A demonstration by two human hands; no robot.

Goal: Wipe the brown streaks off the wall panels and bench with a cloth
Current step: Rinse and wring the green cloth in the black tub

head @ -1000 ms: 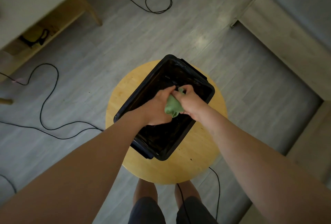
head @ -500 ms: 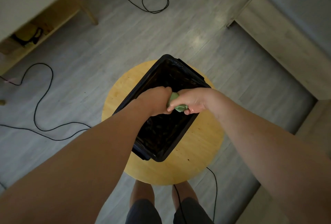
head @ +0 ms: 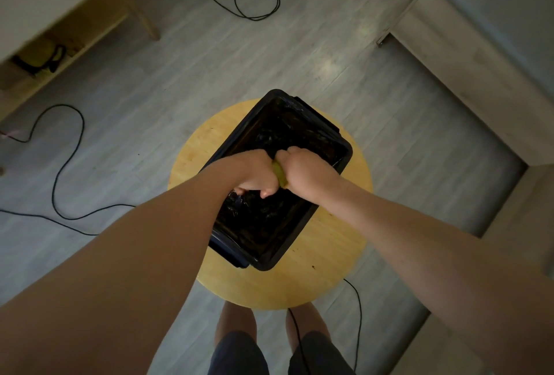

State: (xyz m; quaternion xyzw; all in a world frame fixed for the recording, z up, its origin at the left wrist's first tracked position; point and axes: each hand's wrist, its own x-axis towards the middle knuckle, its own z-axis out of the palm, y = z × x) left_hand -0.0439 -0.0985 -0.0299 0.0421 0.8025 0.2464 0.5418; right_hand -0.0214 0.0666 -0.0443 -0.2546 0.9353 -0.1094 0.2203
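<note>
- A second ago the cloth (head: 278, 173) showed as a plump green bunch between the hands. Now only a thin yellow-green sliver of it peeks out.
- Since then the two hands have drawn tight together, knuckle against knuckle, and the right wrist has rolled over so that the back of that hand faces up.
- The cloth sits squeezed between the fists, held above the middle of the black plastic tub (head: 263, 224). Most of it is hidden inside the grip, so its folds cannot be made out.
- The tub's dark inside catches small glints. It rests at an angle on a round wooden stool (head: 329, 254), which stands on the grey plank floor (head: 150, 134).
- The left hand (head: 253, 172) is clenched round the cloth's left end. Its fingertips are curled under and showing on the near side, and its forearm crosses the tub's near-left rim.
- The right hand (head: 305, 172) grips the cloth's right end in a closed fist, with its forearm coming in over the tub's right rim.
- Bare legs and dark shorts (head: 239, 353) show just near the stool.
</note>
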